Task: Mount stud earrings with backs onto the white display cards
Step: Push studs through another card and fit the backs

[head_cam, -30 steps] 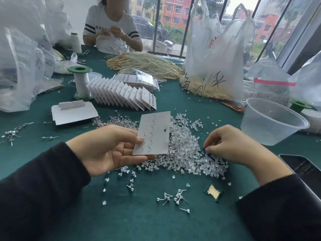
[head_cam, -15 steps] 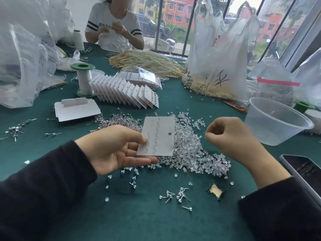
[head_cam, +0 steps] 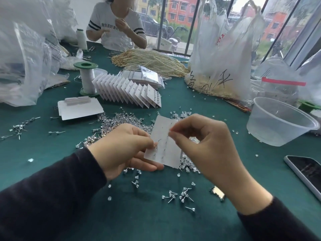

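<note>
My left hand (head_cam: 124, 150) holds a white display card (head_cam: 164, 146) by its left edge, back side towards me, with several stud posts sticking through it. My right hand (head_cam: 206, 145) pinches something tiny between thumb and forefinger against the card's upper right part; the piece is too small to identify. Under the card lies a heap of clear earring backs (head_cam: 188, 166), and a pile of silver studs (head_cam: 118, 123) sits behind my left hand. A few loose studs (head_cam: 177, 196) lie on the green cloth near me.
A fanned row of filled cards (head_cam: 128, 90) and a stack of blank cards (head_cam: 79, 109) lie at the back left by a green spool (head_cam: 86, 77). A clear plastic bowl (head_cam: 278, 122) and a phone (head_cam: 307, 173) are at right. Plastic bags, pearl strands and another person sit beyond.
My right hand left the heap of backs, rose and came to the card with its fingertips pinched. My left hand lifted and tilted the card more upright.
</note>
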A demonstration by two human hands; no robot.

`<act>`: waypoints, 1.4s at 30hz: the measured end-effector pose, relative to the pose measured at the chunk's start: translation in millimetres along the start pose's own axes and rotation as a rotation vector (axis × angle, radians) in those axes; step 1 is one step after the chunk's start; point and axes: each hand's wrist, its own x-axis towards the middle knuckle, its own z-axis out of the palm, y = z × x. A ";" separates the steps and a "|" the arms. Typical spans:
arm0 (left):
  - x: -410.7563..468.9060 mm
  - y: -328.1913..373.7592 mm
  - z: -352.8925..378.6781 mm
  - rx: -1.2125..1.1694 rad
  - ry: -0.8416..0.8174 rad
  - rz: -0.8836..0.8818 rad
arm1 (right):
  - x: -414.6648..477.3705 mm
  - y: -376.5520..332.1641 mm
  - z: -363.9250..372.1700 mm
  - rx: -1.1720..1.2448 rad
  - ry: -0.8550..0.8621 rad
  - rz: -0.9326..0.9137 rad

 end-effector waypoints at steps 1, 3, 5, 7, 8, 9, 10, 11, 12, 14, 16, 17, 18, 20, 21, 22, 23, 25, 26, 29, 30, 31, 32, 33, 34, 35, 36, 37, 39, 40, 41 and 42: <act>-0.6 0.5 1.1 0.013 0.009 0.018 | -1.4 0.0 4.3 -0.042 0.006 -0.031; -0.7 0.5 2.4 0.041 0.040 0.058 | -3.0 1.6 10.0 -0.106 0.005 -0.066; -1.4 0.3 3.7 0.059 0.059 0.089 | -3.4 3.4 13.2 -0.127 -0.003 -0.071; -2.4 -0.3 4.7 0.071 0.060 0.110 | -3.2 4.5 14.8 -0.131 -0.006 -0.066; -2.9 -0.4 5.0 0.075 0.060 0.119 | -3.0 4.7 15.6 -0.130 -0.009 -0.065; -3.3 -0.6 5.1 0.085 0.061 0.130 | -3.2 4.7 16.2 -0.128 -0.015 -0.064; -3.4 -0.3 5.4 0.098 0.063 0.139 | -3.3 4.6 16.8 -0.125 -0.019 -0.063; -3.5 -0.1 5.6 0.110 0.066 0.146 | -3.4 4.7 17.2 -0.118 -0.018 -0.063; -3.6 0.2 5.7 0.115 0.068 0.151 | -3.8 4.9 17.0 -0.107 -0.010 -0.063; -3.3 0.5 5.7 0.115 0.071 0.156 | -4.3 4.8 16.4 -0.080 0.012 -0.064; -2.5 0.2 5.3 0.124 0.080 0.167 | -4.6 4.7 15.9 -0.069 0.025 -0.075; -2.1 -0.1 5.3 0.127 0.085 0.174 | -4.5 4.6 16.4 -0.072 0.023 -0.079; -1.9 -0.2 5.4 0.131 0.089 0.178 | -4.7 4.6 17.1 -0.077 0.014 -0.080; -1.2 -0.8 5.4 0.137 0.097 0.180 | -4.8 5.4 18.9 -0.084 -0.001 -0.073; -0.8 -1.3 5.5 0.140 0.101 0.179 | -4.8 6.0 19.7 -0.089 -0.003 -0.071; -0.6 -1.8 5.6 0.144 0.103 0.178 | -5.2 6.5 20.0 -0.092 -0.001 -0.070; -0.1 -2.1 5.7 0.147 0.104 0.179 | -5.1 6.7 20.4 -0.091 0.004 -0.069; 1.0 -3.2 5.2 0.154 0.107 0.185 | -5.5 7.0 20.6 -0.079 0.016 -0.067; 1.7 -3.9 4.8 0.157 0.109 0.189 | -5.7 7.0 20.9 -0.075 0.019 -0.069; 2.5 -4.7 4.5 0.180 0.113 0.213 | -6.2 6.7 21.6 -0.068 0.017 -0.070; 2.5 -5.3 4.2 0.194 0.117 0.228 | -6.1 6.8 21.7 -0.067 0.018 -0.070; 2.6 -5.7 4.2 0.207 0.120 0.241 | -6.0 6.9 21.9 -0.065 0.021 -0.071; 2.5 -6.0 4.1 0.219 0.124 0.253 | -6.0 7.1 22.1 -0.061 0.024 -0.070; 2.3 -6.0 4.3 0.232 0.127 0.263 | -6.0 7.2 22.4 -0.056 0.026 -0.067; 1.9 -6.0 4.5 0.245 0.130 0.274 | -6.3 7.2 22.6 -0.051 0.024 -0.064; 1.3 -5.7 4.7 0.259 0.131 0.283 | -6.6 7.1 23.0 -0.046 0.022 -0.061; 0.9 -5.1 4.9 0.270 0.130 0.292 | -6.9 7.1 23.0 -0.038 0.022 -0.058; 0.2 -4.6 5.0 0.277 0.126 0.298 | -7.1 7.1 22.8 -0.028 0.023 -0.054; -1.0 -3.6 5.0 0.277 0.113 0.306 | -7.1 6.8 22.0 -0.008 0.024 -0.042; -1.6 -3.2 4.4 0.274 0.106 0.308 | -6.9 6.6 21.5 0.001 0.015 -0.033; -2.4 -2.9 3.9 0.271 0.098 0.309 | -6.6 6.6 21.0 0.012 -0.001 -0.021; -3.2 -2.7 3.1 0.267 0.088 0.309 | -6.5 6.6 20.4 0.025 -0.020 -0.007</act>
